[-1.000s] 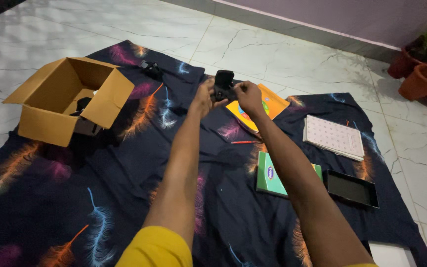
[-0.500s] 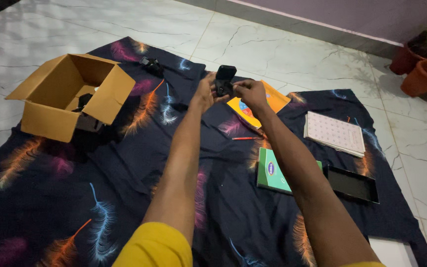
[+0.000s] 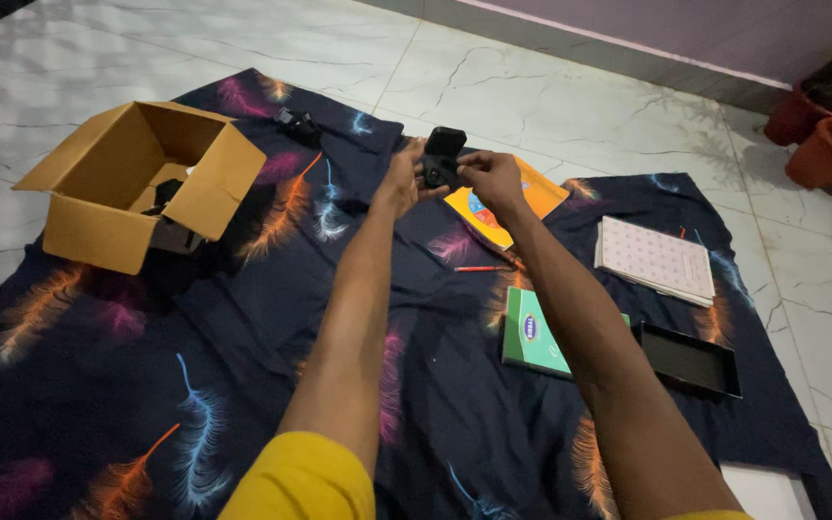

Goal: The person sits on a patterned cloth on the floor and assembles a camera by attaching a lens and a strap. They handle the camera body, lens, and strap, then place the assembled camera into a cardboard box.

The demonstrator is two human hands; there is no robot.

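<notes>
Both arms stretched out over dark feather-print cloth [image 3: 243, 385] on floor. My left hand [image 3: 399, 179] and right hand [image 3: 489, 176] pinch small black device [image 3: 441, 157] between them, grip closed on it from both sides, held above cloth. Open cardboard box [image 3: 137, 183] well left. Orange book [image 3: 503, 204] just beyond hands; green book [image 3: 534, 332], white notebook [image 3: 655, 260], black tray [image 3: 690, 359] to right.

On your feather-print cloth [image 3: 98, 385] you have an open cardboard box [image 3: 137, 183], an orange book [image 3: 512, 207], a green book [image 3: 536, 332], a red pencil [image 3: 481, 269] and a dotted notebook [image 3: 655, 260].
</notes>
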